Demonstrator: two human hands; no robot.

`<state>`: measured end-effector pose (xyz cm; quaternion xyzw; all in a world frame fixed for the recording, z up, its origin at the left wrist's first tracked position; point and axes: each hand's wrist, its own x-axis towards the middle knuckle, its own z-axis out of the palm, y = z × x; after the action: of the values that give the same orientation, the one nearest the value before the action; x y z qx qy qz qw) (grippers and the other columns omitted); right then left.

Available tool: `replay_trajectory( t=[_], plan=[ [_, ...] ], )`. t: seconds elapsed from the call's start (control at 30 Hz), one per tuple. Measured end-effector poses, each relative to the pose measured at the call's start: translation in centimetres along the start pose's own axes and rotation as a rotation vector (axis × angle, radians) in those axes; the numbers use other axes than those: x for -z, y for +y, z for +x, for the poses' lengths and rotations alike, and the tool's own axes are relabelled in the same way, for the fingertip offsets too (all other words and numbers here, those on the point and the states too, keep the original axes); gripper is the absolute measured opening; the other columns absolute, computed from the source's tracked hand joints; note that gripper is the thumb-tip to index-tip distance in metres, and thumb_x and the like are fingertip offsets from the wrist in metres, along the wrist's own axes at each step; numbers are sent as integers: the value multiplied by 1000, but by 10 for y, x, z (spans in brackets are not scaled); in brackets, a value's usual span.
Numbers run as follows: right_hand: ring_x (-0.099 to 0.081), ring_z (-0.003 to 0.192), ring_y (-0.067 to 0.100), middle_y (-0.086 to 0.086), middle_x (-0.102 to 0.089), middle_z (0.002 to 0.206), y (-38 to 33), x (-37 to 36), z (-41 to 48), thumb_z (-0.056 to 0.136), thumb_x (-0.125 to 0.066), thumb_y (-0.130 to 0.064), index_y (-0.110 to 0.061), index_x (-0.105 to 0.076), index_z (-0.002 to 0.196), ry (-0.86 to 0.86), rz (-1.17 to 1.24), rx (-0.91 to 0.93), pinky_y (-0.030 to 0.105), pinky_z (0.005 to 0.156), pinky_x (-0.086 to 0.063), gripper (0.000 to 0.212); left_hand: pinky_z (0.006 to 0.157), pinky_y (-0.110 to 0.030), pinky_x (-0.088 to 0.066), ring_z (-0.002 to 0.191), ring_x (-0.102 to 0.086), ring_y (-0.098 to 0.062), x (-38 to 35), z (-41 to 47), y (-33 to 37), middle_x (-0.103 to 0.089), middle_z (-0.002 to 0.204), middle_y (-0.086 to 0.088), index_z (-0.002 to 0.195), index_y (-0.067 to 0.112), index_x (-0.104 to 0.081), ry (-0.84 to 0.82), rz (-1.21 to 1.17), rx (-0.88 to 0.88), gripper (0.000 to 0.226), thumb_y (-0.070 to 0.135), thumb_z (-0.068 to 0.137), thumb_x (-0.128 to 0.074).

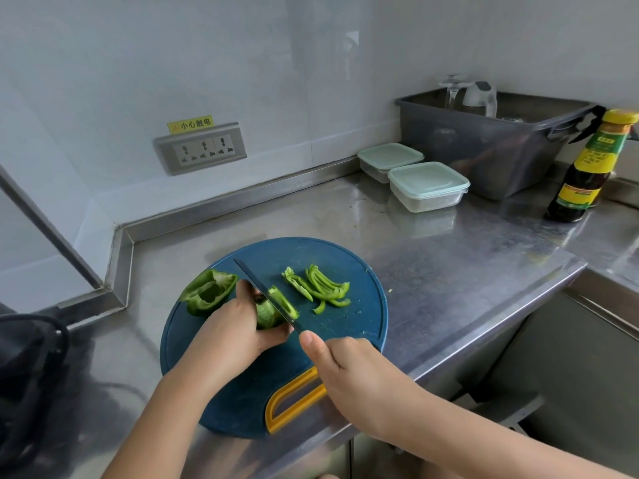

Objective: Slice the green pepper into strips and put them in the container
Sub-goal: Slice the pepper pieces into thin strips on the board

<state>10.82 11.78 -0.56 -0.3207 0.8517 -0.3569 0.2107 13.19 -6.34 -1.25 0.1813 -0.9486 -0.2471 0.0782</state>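
Observation:
A round blue cutting board (349, 326) with a yellow handle lies on the steel counter. My left hand (238, 326) grips a piece of green pepper (267, 314) on the board. My right hand (349, 368) holds a dark knife (262, 292), its blade resting across that piece beside my left fingers. A larger hollow pepper half (207, 292) lies at the board's left edge. Several cut strips (321, 288) sit on the board's right side. Two lidded clear containers (427, 186) stand at the back of the counter.
A grey plastic bin (484, 146) with a glass and utensils stands at the back right, a dark sauce bottle (587, 171) beside it. A wall socket (200, 148) is behind the board. A black object (27, 375) sits at the left; the counter edge drops off at right.

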Motion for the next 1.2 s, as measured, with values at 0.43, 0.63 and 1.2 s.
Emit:
replay_trajectory(
  t=[0.43,0.63,1.2],
  plan=[
    [-30,47,16,1,-32,54,0,2,9,98,-20,-55,-12,-31,60,-50,-54,-49,32,56,-33,58,82,-30,-49,97,-59,-13,0,1,-7,-59,111,5,124,20,-31,-32,-37,-42,67,45,76,-72],
    [-35,45,17,2,-33,53,3,12,16,97,-18,-58,-13,-33,63,-112,12,-93,31,59,-39,58,83,-31,-50,96,-58,-12,1,3,-7,-58,111,2,122,18,-33,-86,-4,-15,65,49,78,-68],
    [-39,40,18,7,-41,56,-2,25,49,95,-22,-63,-9,-44,77,-310,71,-331,26,47,-39,61,79,-34,-52,85,-60,-6,0,9,-10,-62,99,7,97,21,-34,-157,23,-6,45,50,79,-63]
  ],
)
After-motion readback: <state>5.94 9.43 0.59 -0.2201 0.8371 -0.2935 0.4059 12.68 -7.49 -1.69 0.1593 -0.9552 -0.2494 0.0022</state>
